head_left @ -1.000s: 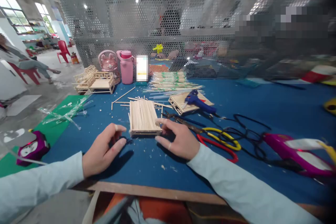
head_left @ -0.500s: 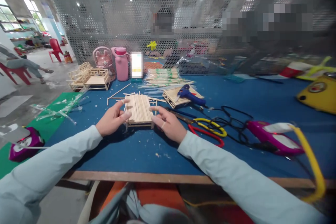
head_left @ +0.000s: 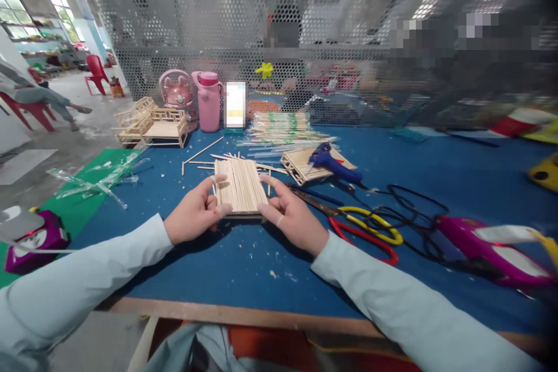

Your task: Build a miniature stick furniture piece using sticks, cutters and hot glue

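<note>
A small platform of thin wooden sticks [head_left: 240, 187], its slats laid side by side, is between my hands above the blue table. My left hand [head_left: 198, 209] grips its left edge, thumb at the front corner and index finger farther back. On the opposite edge, my right hand [head_left: 292, 215] holds it with thumb and index finger in the same way. Loose sticks [head_left: 204, 150] lie just behind it. To the right are scissors [head_left: 366, 226] with red and yellow handles. A blue glue gun [head_left: 333, 163] rests on another stick frame [head_left: 300, 170].
Miniature stick furniture [head_left: 163, 128], a pink bottle [head_left: 209, 102] and a bright phone screen [head_left: 235, 104] stand at the back, before a perforated metal screen [head_left: 174, 23]. Bundled sticks [head_left: 281, 125] lie nearby. Purple devices [head_left: 492, 250] and black cable [head_left: 410, 203] occupy the right.
My fingers have closed in on the platform's sides, and its top now tilts more toward me, with less of its front legs showing. The view has shifted slightly.
</note>
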Motion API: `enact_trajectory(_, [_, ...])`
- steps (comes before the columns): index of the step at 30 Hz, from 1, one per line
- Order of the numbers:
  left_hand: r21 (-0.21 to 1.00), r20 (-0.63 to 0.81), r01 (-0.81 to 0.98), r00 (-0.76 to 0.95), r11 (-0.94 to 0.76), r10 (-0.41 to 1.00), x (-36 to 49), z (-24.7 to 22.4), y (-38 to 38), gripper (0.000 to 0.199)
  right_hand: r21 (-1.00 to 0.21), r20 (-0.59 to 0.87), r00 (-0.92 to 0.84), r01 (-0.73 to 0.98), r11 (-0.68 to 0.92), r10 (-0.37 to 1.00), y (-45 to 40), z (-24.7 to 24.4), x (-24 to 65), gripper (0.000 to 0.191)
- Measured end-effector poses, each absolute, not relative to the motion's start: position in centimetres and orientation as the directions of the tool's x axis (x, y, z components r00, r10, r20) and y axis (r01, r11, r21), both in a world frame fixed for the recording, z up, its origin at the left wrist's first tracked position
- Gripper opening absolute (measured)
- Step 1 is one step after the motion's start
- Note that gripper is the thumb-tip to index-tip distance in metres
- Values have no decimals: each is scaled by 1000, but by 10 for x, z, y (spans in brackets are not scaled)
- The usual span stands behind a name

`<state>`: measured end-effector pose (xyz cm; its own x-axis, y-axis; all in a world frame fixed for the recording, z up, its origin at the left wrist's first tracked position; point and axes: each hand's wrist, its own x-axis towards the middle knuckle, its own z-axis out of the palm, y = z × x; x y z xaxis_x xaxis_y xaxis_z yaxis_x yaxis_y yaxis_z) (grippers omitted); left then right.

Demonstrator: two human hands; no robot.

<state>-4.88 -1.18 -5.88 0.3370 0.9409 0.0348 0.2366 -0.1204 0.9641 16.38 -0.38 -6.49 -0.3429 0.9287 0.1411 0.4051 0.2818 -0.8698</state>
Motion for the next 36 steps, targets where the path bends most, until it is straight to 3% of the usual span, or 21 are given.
enact_trajectory(21, [968, 6, 238, 300, -81, 954, -44, -64, -16, 58, -868, 94, -310, 439, 230, 946, -11, -61, 163, 72])
enact_trajectory(29, [931, 174, 282, 213, -231, 961, -50, -73, -17, 40, -912, 90, -152, 384, 143, 984, -2, -61, 184, 65])
enact_trajectory(36, [988, -4, 152, 152, -19, 988, -49, -76, -15, 44, -896, -10, -291, 428, 120, 957, -2, -62, 176, 56])
